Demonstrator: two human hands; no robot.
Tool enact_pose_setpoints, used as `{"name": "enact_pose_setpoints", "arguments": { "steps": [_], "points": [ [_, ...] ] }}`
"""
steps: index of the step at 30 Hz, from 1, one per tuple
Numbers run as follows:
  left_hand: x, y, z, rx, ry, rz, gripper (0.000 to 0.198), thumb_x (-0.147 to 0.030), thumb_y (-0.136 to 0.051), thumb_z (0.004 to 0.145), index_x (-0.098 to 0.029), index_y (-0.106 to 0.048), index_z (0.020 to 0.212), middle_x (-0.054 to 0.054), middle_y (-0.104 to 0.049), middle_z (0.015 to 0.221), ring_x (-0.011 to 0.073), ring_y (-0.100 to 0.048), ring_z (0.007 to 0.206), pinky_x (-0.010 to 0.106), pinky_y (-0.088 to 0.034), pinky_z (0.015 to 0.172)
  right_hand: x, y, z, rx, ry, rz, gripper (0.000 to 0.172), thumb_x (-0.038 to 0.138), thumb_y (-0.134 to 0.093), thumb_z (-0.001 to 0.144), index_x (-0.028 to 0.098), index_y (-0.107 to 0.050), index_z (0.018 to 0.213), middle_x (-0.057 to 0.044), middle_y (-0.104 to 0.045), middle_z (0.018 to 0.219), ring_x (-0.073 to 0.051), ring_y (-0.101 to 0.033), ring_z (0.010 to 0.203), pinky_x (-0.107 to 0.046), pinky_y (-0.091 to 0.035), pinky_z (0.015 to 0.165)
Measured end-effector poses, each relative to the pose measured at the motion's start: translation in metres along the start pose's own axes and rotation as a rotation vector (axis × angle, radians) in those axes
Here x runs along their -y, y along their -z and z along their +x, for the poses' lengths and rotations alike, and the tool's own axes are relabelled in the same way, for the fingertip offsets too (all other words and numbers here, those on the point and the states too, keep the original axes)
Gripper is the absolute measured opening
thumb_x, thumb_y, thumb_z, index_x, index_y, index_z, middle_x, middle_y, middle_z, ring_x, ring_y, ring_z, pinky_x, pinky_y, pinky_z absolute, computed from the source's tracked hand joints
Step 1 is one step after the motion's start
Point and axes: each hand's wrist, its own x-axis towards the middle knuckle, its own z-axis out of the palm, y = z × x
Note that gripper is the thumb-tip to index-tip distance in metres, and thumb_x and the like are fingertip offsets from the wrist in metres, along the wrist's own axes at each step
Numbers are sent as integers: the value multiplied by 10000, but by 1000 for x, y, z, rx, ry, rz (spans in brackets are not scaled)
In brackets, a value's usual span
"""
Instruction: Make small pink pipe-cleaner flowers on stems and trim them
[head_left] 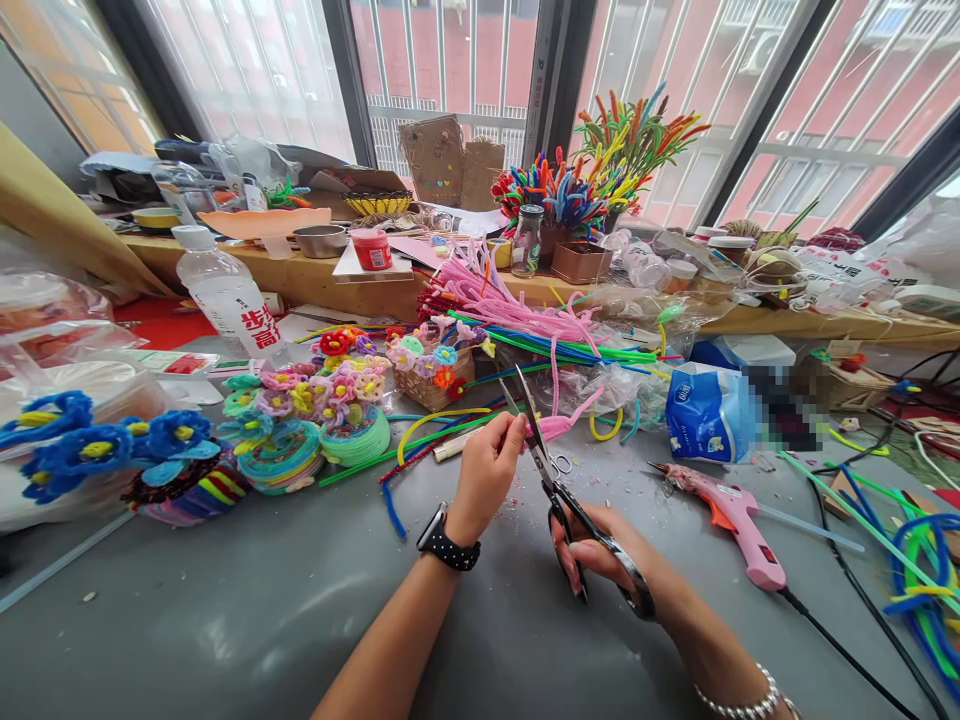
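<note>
The right hand (611, 555) is holding a pair of black-handled scissors (543, 465), its fingers curling around and through the handle loops. The 2 blades are pointing up and away and are standing apart. The left hand (487, 465), with a dark watch (450, 540) on its wrist, is hovering just beside the blades; its fingers are pinching close together, but whether anything is sitting between them, I cannot tell. A folded pink stem (581, 415) is showing behind the scissors, partly hidden by them.

Beyond the hands, a large bundle of pink stems (499, 300) is lying across green and blue ones near the back of the grey table (300, 630). To the right, a pink glue gun (739, 515) is resting on its side, its cord trailing toward the near edge, and a blue packet (701, 410) is standing behind it. To the left, 3 round pots of fuzzy flowers (277, 455) are standing in a row, the leftmost carrying blue blooms (97, 448).
</note>
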Motion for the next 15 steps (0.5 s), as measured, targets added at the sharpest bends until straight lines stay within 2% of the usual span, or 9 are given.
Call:
{"name": "enact_pose_setpoints", "arguments": {
  "steps": [3,8,11,15],
  "points": [
    [1,-3,0,-14,-1,3,319,-362,-360,824,-176,-348,565,-58,-308,512,81,-285,486,217,-234,486,0,-2,1,-43,-35,6,412,539,-553,657,147,-442,716,30,-463,523,-79,-440,433,-218,-386,431],
    [3,-4,0,-50,9,-3,325,-365,-356,827,-179,-322,563,-60,-272,507,81,-258,477,225,-213,474,1,-7,2,-157,-113,-17,390,477,-619,627,171,-378,645,76,-396,473,-41,-359,362,-173,-297,357],
    [4,-3,0,-68,13,-39,335,-374,-355,826,-179,-305,558,-59,-269,513,80,-252,480,222,-215,473,1,-7,2,-114,-48,-3,434,565,-553,644,165,-391,698,62,-391,514,-51,-353,411,-184,-301,396],
    [4,-3,0,-23,26,-130,329,-393,-359,821,-181,-316,574,-56,-271,534,77,-240,475,215,-218,457,0,-4,-2,2,48,94,580,698,-483,584,164,-396,793,23,-379,665,-76,-345,535,-212,-341,494]
  ]
}}
